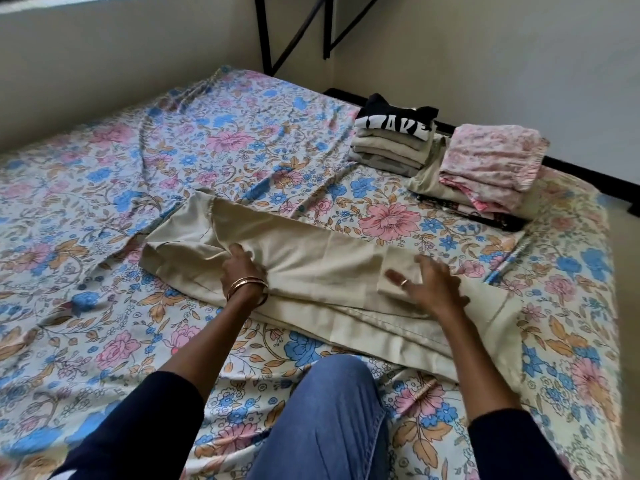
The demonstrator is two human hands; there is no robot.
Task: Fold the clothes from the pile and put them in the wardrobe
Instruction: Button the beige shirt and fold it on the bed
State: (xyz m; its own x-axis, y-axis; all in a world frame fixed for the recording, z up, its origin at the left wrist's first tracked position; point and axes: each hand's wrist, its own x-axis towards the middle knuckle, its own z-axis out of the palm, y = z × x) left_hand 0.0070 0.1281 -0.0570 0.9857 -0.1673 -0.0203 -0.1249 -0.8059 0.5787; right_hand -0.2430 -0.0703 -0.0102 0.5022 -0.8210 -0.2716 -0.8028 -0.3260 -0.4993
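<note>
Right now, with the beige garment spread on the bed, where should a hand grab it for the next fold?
Probably the narrow far-left end of the beige garment, beyond the left hand. It lies flat and free on the floral sheet, so come from the left, pinch that edge and carry it right toward the right hand, which rests open on the cloth.

A bed sheet printed with pink and blue flowers and tan leaves covers the mattress and lies rumpled, with long creases running across its far left part. Cream walls meet in the corner behind the bed. A black metal frame with crossed diagonal bars stands against that corner. A dark bed edge shows along the far right side of the mattress. At the top left, a strip of bright window cuts into the wall.
</note>
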